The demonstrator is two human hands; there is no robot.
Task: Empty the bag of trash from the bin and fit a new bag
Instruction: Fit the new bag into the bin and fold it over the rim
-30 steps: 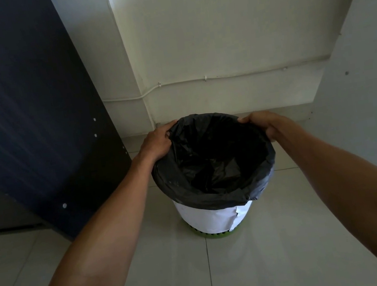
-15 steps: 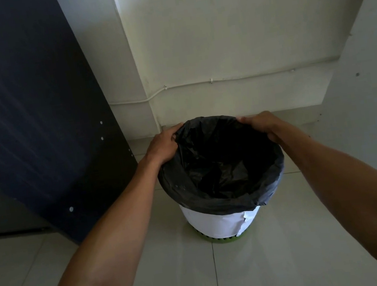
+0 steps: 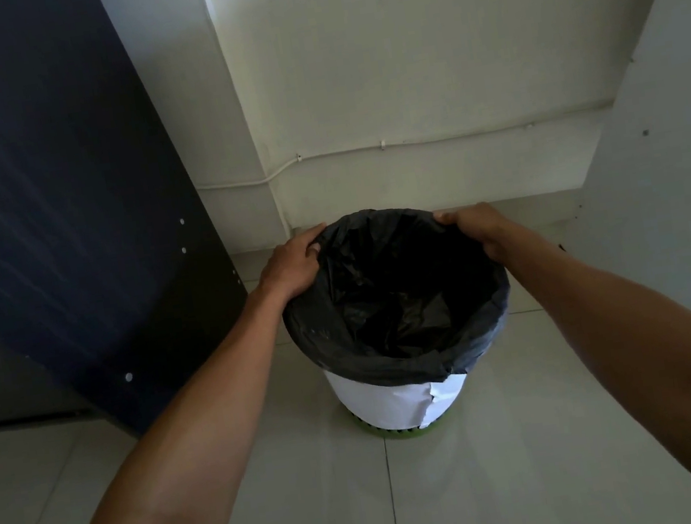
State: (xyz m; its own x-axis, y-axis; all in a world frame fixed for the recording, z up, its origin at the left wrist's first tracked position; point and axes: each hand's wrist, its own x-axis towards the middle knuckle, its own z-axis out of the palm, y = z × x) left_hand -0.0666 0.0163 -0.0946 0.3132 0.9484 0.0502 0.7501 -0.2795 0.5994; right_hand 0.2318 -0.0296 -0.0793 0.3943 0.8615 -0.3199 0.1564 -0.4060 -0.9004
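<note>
Bin, frame ctr: white wrap, green base, black bag over rim; no legible writing. L hand & R hand each pinching bag edge, upper rim.

The bin, a white-sided round container with a green base, stands upright on the floor, lined with a crumpled black bag whose open mouth is folded over the rim.

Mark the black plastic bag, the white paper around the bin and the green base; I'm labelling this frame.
black plastic bag (image 3: pixel 376 358): head view, folded-over front rim.
white paper wrap (image 3: pixel 383 404): head view, front of bin wall.
green bin base (image 3: pixel 405 431): head view, bottom front edge.
</note>
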